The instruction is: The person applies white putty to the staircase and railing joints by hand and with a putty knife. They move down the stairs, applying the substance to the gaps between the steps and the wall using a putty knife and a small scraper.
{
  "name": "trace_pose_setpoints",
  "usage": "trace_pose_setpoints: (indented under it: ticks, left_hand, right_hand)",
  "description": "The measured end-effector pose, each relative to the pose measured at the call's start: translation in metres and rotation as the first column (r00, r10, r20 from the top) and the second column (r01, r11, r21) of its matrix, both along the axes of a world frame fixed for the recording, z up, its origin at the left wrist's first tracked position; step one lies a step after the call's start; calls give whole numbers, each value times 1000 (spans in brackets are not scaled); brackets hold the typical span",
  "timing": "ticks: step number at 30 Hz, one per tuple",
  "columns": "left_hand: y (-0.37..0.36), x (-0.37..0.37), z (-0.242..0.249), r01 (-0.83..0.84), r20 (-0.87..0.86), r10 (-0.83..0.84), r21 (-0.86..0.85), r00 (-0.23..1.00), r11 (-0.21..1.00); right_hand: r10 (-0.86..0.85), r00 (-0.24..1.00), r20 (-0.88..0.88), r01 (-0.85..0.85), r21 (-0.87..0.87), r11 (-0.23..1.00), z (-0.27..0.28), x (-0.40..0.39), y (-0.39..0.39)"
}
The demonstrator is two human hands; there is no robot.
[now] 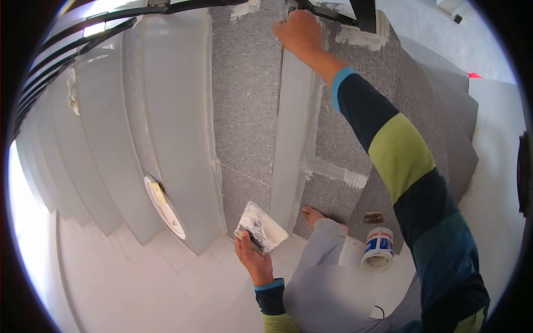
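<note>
My left hand (256, 265) is low in the middle of the view, its fingers wrapped round the near edge of a squarish putty board (270, 228). White paste and a dark patch cover the board's face. My right hand (302, 34) reaches far forward to the top of the view, beside the base of a black metal railing (363, 14). Its fingers are curled closed at the upper end of a pale stair riser (293, 111); whatever they hold is hidden. Speckled grey treads (244, 83) with whitish paste along their edges lie on either side of the riser.
A white tub with a blue and red label (378, 247) stands near my knee, beside a small brown block (373, 217). A paste-smeared round lid (164, 206) rests on a step to the left. My bare foot (312, 214) is on the stairs. Grey steps (177, 111) fan leftward.
</note>
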State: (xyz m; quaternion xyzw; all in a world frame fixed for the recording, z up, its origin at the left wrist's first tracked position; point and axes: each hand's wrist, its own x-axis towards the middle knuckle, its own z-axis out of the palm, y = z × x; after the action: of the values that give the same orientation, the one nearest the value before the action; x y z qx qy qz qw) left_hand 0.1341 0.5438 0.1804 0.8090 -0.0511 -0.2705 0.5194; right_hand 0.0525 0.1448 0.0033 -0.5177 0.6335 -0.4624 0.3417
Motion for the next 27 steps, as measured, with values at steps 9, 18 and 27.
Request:
trace_pose_setpoints:
  ticks: [9, 18, 27]
  left_hand:
    - [-7, -7, 4, 3, 32, -5, 75, 999, 997]
    - [-7, -7, 3, -53, 64, 47, 106, 997, 993]
    - [6, 0, 1, -33, 38, 31, 51, 999, 998]
  right_hand:
    - [-66, 996, -66, 66, -12, 998, 7, 20, 78]
    - [40, 984, 175, -35, -34, 999, -51, -43, 46]
    - [-153, 987, 59, 162, -222, 962, -84, -7, -17]
